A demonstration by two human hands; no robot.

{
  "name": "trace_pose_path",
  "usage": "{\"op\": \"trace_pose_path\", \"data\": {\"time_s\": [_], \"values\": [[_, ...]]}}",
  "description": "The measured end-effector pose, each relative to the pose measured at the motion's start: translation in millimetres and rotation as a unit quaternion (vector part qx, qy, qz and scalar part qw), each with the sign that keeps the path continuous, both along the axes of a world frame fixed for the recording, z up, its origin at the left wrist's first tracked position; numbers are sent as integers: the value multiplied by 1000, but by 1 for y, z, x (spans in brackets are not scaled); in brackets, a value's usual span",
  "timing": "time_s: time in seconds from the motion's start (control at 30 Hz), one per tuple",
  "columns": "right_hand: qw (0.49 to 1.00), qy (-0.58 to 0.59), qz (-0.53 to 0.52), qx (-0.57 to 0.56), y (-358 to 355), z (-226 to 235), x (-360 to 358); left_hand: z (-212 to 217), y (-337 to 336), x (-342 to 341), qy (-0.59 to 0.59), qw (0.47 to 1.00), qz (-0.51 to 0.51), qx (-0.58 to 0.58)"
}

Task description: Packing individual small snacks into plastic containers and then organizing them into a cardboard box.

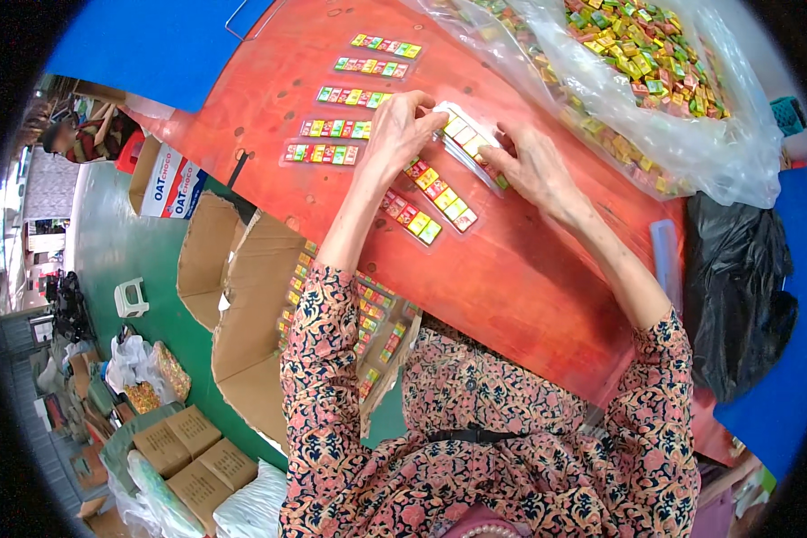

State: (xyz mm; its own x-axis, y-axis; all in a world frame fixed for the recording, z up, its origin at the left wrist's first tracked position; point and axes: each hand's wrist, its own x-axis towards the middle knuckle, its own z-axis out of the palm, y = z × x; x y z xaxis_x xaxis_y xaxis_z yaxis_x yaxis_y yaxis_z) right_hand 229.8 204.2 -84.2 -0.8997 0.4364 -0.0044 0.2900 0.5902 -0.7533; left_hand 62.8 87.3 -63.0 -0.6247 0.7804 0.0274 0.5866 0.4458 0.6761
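Between my hands is a stack of narrow clear plastic trays, tilted over the red table, with pale rectangular cells on top. My left hand pinches its upper left end with bent fingers. At the right side, my right hand grips the lower end between thumb and fingers, partly hiding it. Just below lie two filled trays, one beside another, each with a row of small red, yellow and green wrapped cubes. Several similar filled trays lie in a staggered column left of my left hand.
A large clear bag of loose wrapped cubes sits at the far right. Near it are a black plastic bag and a clear bluish strip. An open cardboard box with filled trays stands below the table's left edge.
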Motion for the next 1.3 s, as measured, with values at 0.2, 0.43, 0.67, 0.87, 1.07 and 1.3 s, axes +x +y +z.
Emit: {"op": "trace_pose_path", "data": {"time_s": [0.2, 0.43, 0.67, 0.87, 1.07, 1.3], "values": [[983, 37, -25, 180, -33, 6, 10, 1, -1, -2, -43, 999, 10, -4], [987, 44, -11, 152, -30, 0, 8, 1, -3, -6, -95, 995, -7, 2], [991, 92, -19, 90, -21, 3, 4, 11, 0, -4, -236, 971, 21, 38], [993, 113, -10, 29, -62, 27, 8, 33, -38, -4, -209, 978, 0, 21], [996, 58, 25, 68, -79, 12, 13, 11, -56, -6, -87, 996, -23, 17], [995, 17, 45, 83, -80, 23, 25, 16, -52, -1, -36, 995, -87, -13]]}}
